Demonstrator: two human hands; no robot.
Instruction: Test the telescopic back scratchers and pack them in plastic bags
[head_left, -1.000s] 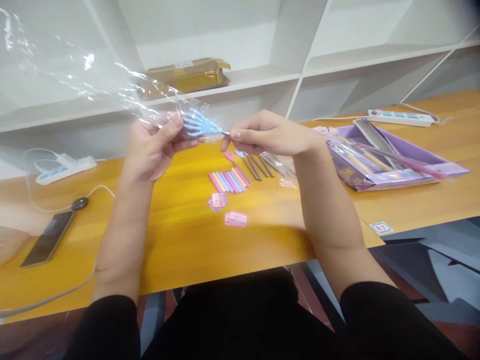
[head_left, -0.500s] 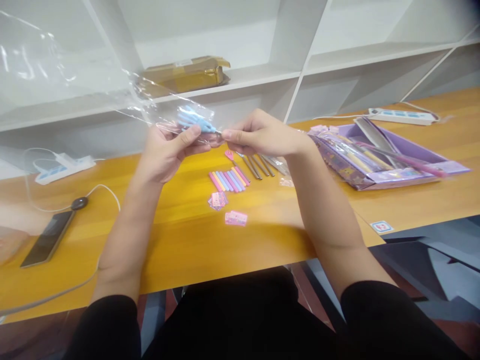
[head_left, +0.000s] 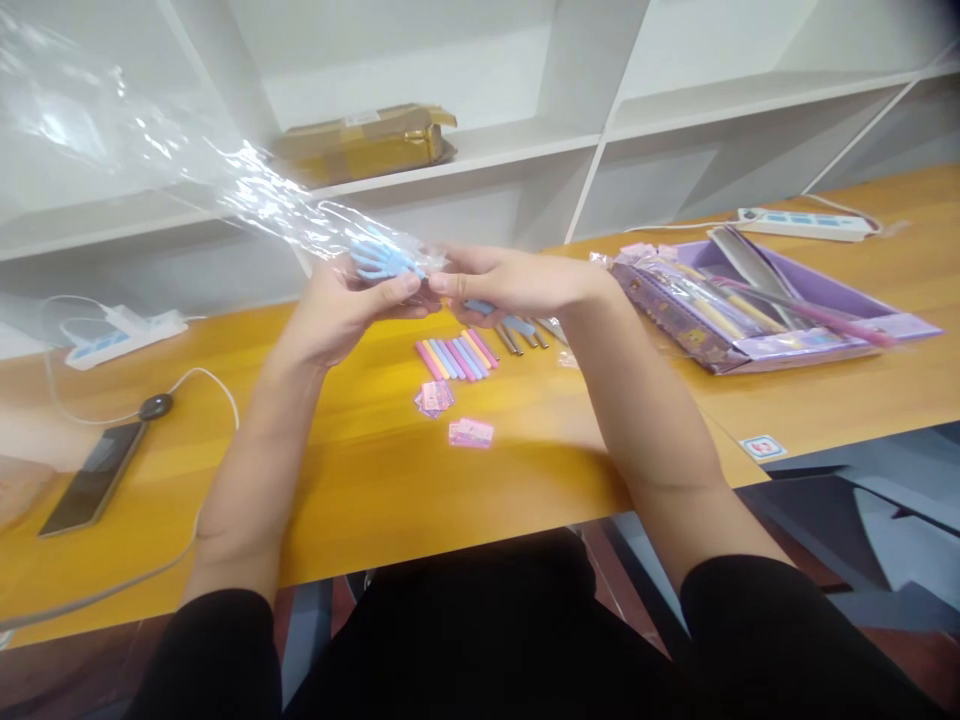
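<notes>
Just above the frame's centre, the left hand [head_left: 337, 310] pinches the blue hand-shaped plastic piece [head_left: 379, 260] through its clear cellophane sleeve [head_left: 187, 170], steadying it above the counter [head_left: 360, 480] while the right hand [head_left: 510, 285] fingers pinch its near end.

wrapper [head_left: 187, 165]: clear glossy film | claw [head_left: 379, 260]: blue plastic | desk [head_left: 360, 470]: smooth wood

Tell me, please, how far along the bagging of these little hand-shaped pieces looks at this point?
Done: the blue hand-shaped piece already sits inside the clear plastic sleeve. In hand: the left hand and right hand pinch the sleeve's mouth together over it. Left: the pastel sticks and dark rods lie loose on the table, and more packets wait in the purple tray.
</notes>
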